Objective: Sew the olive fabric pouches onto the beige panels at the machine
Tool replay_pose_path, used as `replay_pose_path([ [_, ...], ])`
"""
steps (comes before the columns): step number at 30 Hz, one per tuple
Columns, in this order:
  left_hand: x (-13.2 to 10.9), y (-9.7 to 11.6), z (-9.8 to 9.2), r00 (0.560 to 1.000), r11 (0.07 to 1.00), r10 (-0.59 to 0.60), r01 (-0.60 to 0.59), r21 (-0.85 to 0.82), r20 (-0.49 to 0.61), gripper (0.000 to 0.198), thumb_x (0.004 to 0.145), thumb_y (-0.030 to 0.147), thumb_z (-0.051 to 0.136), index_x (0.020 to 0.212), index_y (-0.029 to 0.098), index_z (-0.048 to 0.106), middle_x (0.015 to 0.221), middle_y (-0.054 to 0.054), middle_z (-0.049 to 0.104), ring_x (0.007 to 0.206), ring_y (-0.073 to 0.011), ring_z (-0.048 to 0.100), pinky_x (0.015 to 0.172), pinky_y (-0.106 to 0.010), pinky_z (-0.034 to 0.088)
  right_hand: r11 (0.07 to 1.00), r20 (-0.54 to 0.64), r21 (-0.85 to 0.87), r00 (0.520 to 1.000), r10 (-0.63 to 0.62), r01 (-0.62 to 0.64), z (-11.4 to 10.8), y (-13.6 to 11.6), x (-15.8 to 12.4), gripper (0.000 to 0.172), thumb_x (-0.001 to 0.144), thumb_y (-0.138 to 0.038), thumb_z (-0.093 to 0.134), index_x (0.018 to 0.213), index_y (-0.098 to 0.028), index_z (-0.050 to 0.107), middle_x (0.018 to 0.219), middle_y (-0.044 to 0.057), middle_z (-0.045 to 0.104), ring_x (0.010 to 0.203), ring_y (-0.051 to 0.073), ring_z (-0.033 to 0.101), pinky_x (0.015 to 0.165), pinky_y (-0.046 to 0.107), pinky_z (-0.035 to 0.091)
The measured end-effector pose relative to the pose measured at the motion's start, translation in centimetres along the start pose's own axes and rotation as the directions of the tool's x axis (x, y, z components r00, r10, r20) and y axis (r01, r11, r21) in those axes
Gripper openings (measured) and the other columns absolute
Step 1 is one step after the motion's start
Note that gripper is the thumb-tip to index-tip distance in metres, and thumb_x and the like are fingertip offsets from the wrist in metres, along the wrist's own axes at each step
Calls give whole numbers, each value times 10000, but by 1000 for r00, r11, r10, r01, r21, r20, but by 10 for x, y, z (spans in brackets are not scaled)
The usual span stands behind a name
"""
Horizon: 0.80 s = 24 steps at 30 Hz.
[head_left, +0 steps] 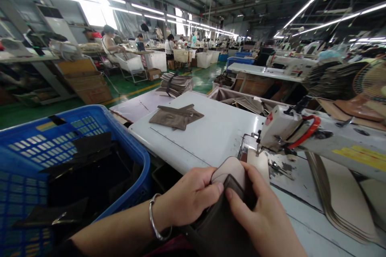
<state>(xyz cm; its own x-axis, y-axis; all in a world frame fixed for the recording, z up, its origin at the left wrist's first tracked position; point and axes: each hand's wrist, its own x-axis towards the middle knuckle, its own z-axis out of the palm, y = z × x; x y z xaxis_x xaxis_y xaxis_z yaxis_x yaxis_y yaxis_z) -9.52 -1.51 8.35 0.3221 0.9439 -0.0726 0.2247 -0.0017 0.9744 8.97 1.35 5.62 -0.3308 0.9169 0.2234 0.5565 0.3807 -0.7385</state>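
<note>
Both hands grip one dark brown fabric piece [229, 229] at the front edge of the white sewing table [217, 128]. My left hand [196, 196], with a bangle at the wrist, pinches its folded edge against a pale rounded panel [230, 168]. On the other side, my right hand [256, 204] closes round the panel and fabric, thumb pressed on the brown cloth. The lower end of the fabric hangs toward my lap. Just beyond my right hand stands the sewing machine [280, 128], its needle area close to the fingers.
A blue plastic basket [144, 168] holding dark fabric pieces stands at the left. Brown cut pieces [170, 118] lie on the table. Stacked pale panels [346, 196] sit right of the machine, near a fan [372, 80]. Farther back, several people work at tables.
</note>
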Motion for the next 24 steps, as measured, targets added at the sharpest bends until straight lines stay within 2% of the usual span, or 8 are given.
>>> replay_pose_path([
  [3,0,-2,1,999,999,24,-23,43,-26,207,905,298,417,781,145,482,675,34,416,611,-86,360,522,-180,301,998,-37,43,998,53,-51,1,-2,-1,444,831,-386,523,1244,-235,463,1208,77,573,1093,273,553,913,440,457],
  [8,1,-3,3,999,999,-30,29,19,14,197,896,297,417,775,151,469,660,40,395,592,-83,346,497,-188,277,994,132,76,989,69,-79,-3,1,-1,521,827,-398,539,1301,-241,389,1257,72,533,1146,264,515,959,416,426],
  [11,0,-1,2,1000,997,-18,18,81,2,189,895,277,416,758,154,460,658,43,404,591,-81,353,500,-195,272,989,158,67,980,120,-131,-3,1,-2,536,830,-432,528,1305,-251,358,1272,69,511,1163,273,492,971,428,406],
  [17,0,0,4,998,981,62,-57,187,-25,205,900,276,419,733,159,440,655,47,409,606,-84,364,532,-210,281,976,227,133,964,141,-174,-3,-8,-4,497,839,-434,495,1274,-268,321,1243,57,486,1156,271,462,960,432,380],
  [24,3,-4,6,1000,998,-3,4,69,-11,208,899,295,410,750,156,452,652,43,382,589,-83,334,499,-204,269,945,254,242,955,155,-218,-8,-21,-2,441,816,-395,524,1197,-234,373,1088,40,553,1042,252,517,895,394,393],
])
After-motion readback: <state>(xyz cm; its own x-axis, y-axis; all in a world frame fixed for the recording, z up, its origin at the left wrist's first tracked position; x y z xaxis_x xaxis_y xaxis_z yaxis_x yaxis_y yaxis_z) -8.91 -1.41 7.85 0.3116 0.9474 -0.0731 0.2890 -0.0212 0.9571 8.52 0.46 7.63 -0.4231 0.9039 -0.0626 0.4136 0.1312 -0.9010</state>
